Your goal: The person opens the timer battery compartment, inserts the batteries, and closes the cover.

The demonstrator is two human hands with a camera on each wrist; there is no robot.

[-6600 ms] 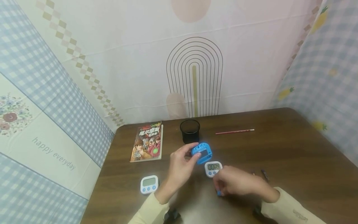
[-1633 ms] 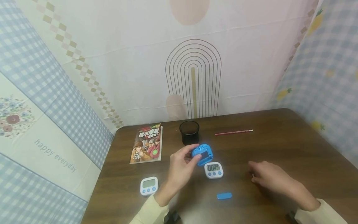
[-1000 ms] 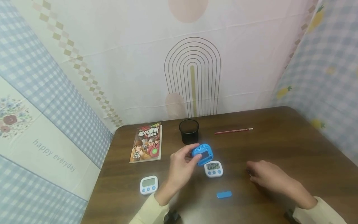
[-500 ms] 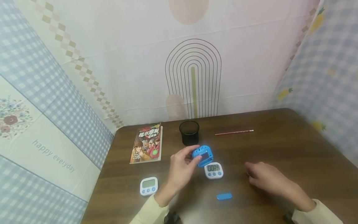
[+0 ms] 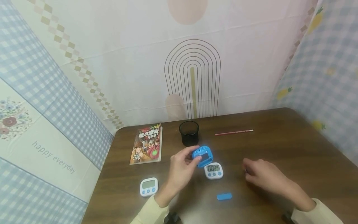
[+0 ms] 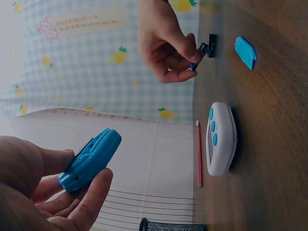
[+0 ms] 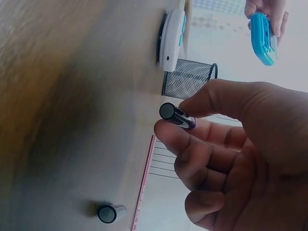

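My left hand holds a blue digital timer between thumb and fingers, above the table. Its back faces up, with an uncovered battery recess. My right hand is to the right, pinching a small dark battery between thumb and forefinger; in the head view it is mostly hidden. A second battery lies on the table near that hand. The blue battery cover rests on the table between the hands. Just beyond it sits a white timer with a lit-digit display and blue buttons.
Another white timer with a blank display lies left of my left arm. A comic-style book is at the back left. The black mesh pen cup stands behind my left hand, and a red pencil lies at the back right.
My right hand has put the blue cover down, moved right and taken hold of a battery. Over the last second it shifts slightly left with it. The left hand stays nearly still.
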